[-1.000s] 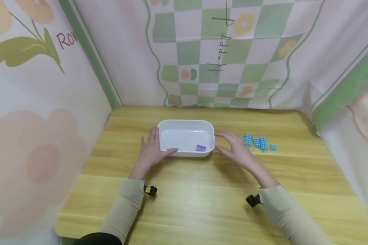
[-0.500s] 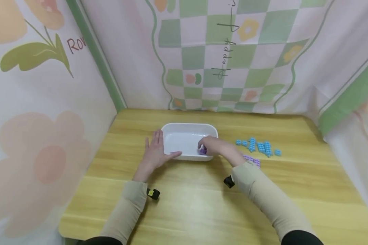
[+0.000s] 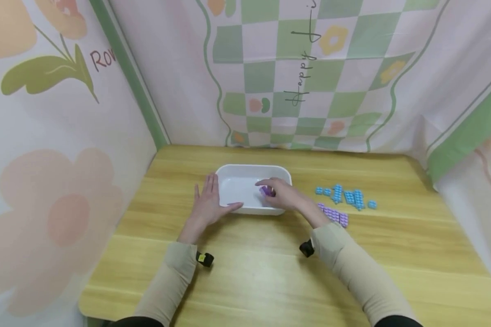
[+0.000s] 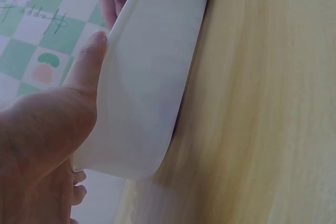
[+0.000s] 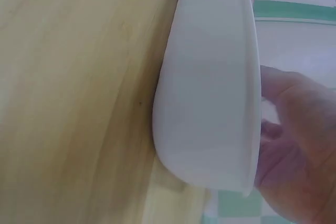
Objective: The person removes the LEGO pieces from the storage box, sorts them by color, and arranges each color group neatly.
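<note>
A white rectangular tub (image 3: 252, 210) stands on the table. My left hand (image 3: 205, 202) rests against its left end, fingers straight along the side and thumb laid on the front rim. In the left wrist view that thumb (image 4: 92, 59) touches the rim. My right hand (image 3: 284, 193) reaches over the tub's right end and pinches a purple toy brick (image 3: 265, 190), partly hidden by the fingers, inside the tub. From the right wrist view the tub wall (image 5: 207, 87) hides the brick, and part of the right hand (image 5: 299, 145) shows beyond the rim.
Several purple toy bricks (image 3: 336, 215) lie in a group right of the tub, beside the right forearm. Behind them are several light-blue bricks (image 3: 349, 196). The wooden table (image 3: 249, 272) meets a patterned curtain (image 3: 290, 122) at its back edge.
My right hand has gone from the tub's right side into it and taken hold of the purple brick, which has shifted slightly back and left. My left hand stays on the tub.
</note>
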The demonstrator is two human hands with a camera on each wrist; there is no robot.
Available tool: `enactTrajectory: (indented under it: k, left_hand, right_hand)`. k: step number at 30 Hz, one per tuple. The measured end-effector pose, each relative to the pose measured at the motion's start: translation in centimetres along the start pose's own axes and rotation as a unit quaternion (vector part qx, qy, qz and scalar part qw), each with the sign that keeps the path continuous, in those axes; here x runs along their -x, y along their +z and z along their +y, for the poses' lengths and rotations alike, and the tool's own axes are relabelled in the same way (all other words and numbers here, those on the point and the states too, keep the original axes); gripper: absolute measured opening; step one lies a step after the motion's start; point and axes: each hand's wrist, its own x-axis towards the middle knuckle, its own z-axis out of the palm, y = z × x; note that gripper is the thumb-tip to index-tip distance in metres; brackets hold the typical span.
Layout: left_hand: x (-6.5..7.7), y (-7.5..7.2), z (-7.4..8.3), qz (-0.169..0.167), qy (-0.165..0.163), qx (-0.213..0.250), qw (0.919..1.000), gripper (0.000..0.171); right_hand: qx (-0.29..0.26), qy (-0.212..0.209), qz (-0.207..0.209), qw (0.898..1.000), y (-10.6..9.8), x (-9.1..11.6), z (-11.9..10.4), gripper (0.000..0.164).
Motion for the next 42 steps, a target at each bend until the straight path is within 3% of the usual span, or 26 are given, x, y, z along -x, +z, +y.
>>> enactTrajectory:
  k: [6, 14, 20, 25, 30, 36, 42]
  left_hand:
    - [0.0, 0.1, 0.2, -0.004, 0.0, -0.004, 1.0, 0.137]
    - [0.0, 0.5, 0.5, -0.006, 0.004, -0.004, 1.0, 0.136]
    - [0.0, 0.3, 1.0, -0.008, 0.008, -0.011, 0.9999, 0.135]
    - [-0.1, 0.0, 1.0, -0.002, 0.008, -0.013, 0.9999, 0.133]
    - [0.1, 0.0, 0.9, -0.007, -0.001, -0.016, 0.9998, 0.134]
    - [0.4, 0.0, 0.9, -0.01, -0.007, -0.015, 0.9998, 0.135]
    - [0.6, 0.2, 1.1, -0.012, -0.007, -0.011, 0.9998, 0.136]
  right_hand:
    - [-0.088, 0.012, 0.083, 0.993, 0.4, 1.4, 0.5, 0.035]
    - [-0.2, 0.061, 0.135, 0.969, 0.8, 3.2, 0.7, 0.036]
    - [-0.166, 0.058, 0.212, 0.961, 0.3, 5.3, 0.4, 0.042]
    - [-0.154, 0.079, 0.262, 0.949, -0.9, 7.9, 0.5, 0.046]
    - [-0.161, 0.066, 0.295, 0.939, -1.7, 11.2, 2.0, 0.044]
    - [-0.203, 0.028, 0.339, 0.918, -2.4, 15.8, 4.8, 0.04]
    - [-0.141, 0.098, 0.339, 0.925, -3.1, 20.3, 7.0, 0.039]
